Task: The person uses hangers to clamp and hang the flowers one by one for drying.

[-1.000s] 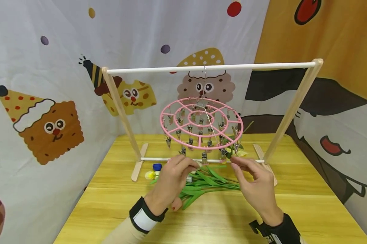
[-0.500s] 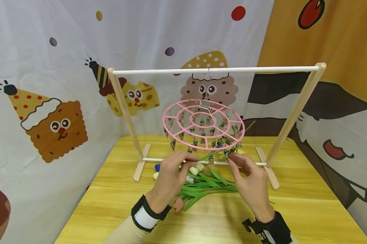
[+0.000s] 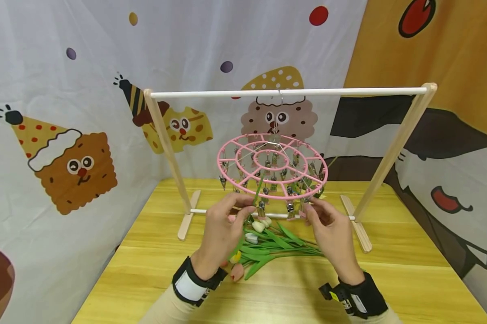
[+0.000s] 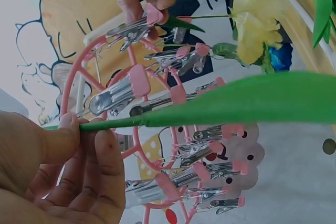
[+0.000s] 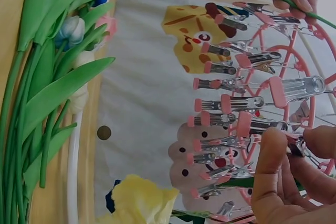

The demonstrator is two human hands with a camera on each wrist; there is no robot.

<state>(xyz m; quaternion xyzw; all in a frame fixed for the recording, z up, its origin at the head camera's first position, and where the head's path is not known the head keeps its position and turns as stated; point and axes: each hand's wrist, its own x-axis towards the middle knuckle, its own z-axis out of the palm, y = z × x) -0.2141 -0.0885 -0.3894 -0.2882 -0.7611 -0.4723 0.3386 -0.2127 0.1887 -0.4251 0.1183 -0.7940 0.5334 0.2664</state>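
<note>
My left hand (image 3: 223, 227) pinches a green stem (image 4: 113, 124) between thumb and fingertips, at the front left of a pink round clip hanger (image 3: 279, 197). In the head view the stem's end points up beside the hanging clips. Below the fingers, a long green leaf (image 4: 241, 100) grows from the stem; whether a bloom is on it I cannot tell. My right hand (image 3: 332, 234) pinches a metal clip (image 5: 297, 144) with pink tips at the hanger's front right. A yellow flower (image 4: 257, 19) and a blue flower (image 4: 280, 57) hang from clips behind it.
The hanger hooks over the white top bar (image 3: 211, 94) of a wooden stand (image 3: 399, 139). Several artificial tulips (image 3: 275, 245) lie on the wooden table (image 3: 292, 288) below. A patterned cloth (image 3: 178, 40) hangs behind.
The stem in my left hand has swung from slanting rightward to nearly upright. The hanger has turned a little, and my right hand has shifted slightly left with the clip at its fingertips.
</note>
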